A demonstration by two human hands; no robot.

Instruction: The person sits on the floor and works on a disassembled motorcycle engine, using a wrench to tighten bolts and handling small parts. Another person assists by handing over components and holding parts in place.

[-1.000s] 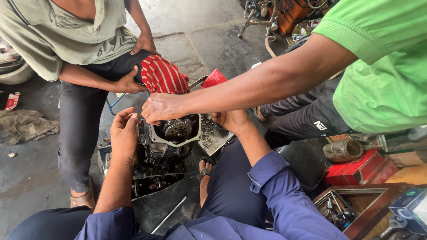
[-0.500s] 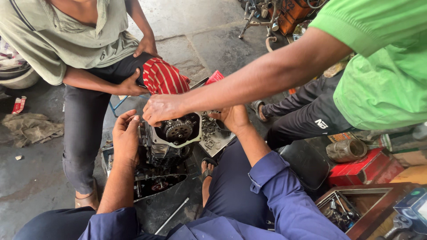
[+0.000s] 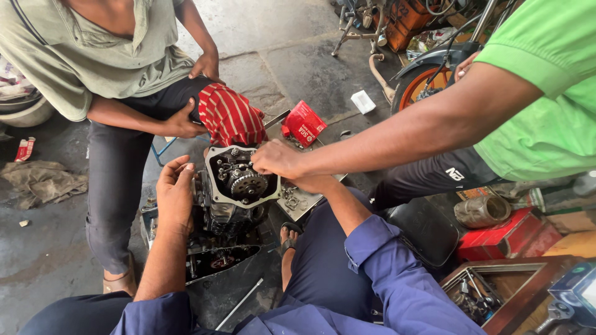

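A dark motorcycle engine (image 3: pixel 226 211) stands on the floor between my knees, its open side facing up, with a toothed sprocket (image 3: pixel 247 184) showing. My left hand (image 3: pixel 176 189) is pressed around the engine's left side, fingers together. My right hand (image 3: pixel 315 184) reaches to the engine's right edge. It is mostly hidden under the hand (image 3: pixel 276 160) of a person in a green shirt, which is closed at the cover's right rim. A second person in a grey shirt stands behind with a red striped cloth (image 3: pixel 230 115) at the knee.
A metal tray (image 3: pixel 301 203) with small parts lies right of the engine, with a red carton (image 3: pixel 304 122) behind it. At lower right are a red box (image 3: pixel 503 236) and a wooden toolbox (image 3: pixel 490 291). A rag (image 3: pixel 40 180) lies far left, and a steel rod (image 3: pixel 239 303) near my leg.
The green-shirted person's hand has shifted from the engine's top left to its right rim, uncovering the sprocket. My left hand has stayed on the engine's side.
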